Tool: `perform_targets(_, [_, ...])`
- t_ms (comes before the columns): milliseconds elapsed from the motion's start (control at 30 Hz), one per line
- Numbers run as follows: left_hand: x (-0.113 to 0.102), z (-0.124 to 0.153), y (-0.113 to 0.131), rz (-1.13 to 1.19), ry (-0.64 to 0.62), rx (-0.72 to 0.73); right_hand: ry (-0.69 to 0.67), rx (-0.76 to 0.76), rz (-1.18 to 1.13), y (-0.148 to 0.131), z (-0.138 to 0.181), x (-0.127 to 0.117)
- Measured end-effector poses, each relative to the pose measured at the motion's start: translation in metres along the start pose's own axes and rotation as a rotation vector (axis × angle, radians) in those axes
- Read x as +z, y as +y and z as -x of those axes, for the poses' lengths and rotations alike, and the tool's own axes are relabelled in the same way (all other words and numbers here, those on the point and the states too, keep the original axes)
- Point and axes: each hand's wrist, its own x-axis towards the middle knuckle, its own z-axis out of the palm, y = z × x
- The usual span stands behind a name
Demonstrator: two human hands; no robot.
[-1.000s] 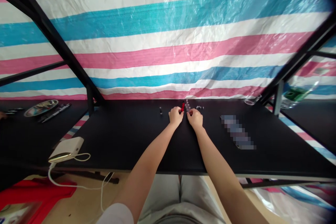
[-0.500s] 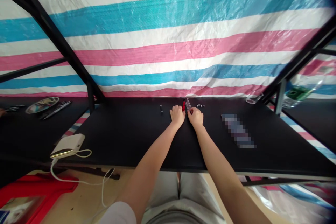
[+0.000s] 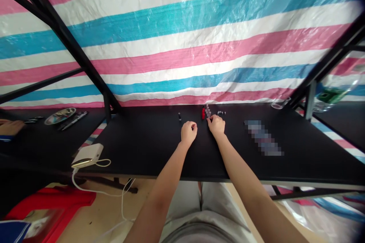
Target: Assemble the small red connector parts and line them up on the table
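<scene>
My left hand (image 3: 188, 132) is curled shut on the black tabletop (image 3: 148, 148), with nothing visible in its fingers. It rests a short way from a small black cylinder (image 3: 179, 117) and a red object (image 3: 203, 113), touching neither. My right hand (image 3: 216, 126) reaches forward, its fingertips at the near end of a row of small clear pieces (image 3: 208, 111). Whether those fingers grip a piece is hidden. Just beyond them lie several tiny pale parts (image 3: 221, 112).
A pixelated strip (image 3: 264, 138) lies to the right. A white power bank (image 3: 87, 155) with a cable sits at the near left edge. On the left table are a metal tray (image 3: 60, 115), pens (image 3: 74, 120) and a co-worker's hand (image 3: 10, 127). A glass (image 3: 279, 103) stands far right.
My left hand has drawn back from the red object, leaving a gap between them. My right hand stays near the clear row. The whole view has shifted slightly.
</scene>
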Motion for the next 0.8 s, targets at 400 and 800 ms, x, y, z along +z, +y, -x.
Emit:
perform_targets(400, [-0.013,-0.017,-0.013,0.775,0.346,-0.455,-0.031,-0.141,-0.026,-0.017,0.018,-0.013])
perform_targets(800, [-0.016,-0.017,-0.015,1.118,0.27,-0.562,-0.024,-0.457,-0.286,-0.033,0.027,-0.023])
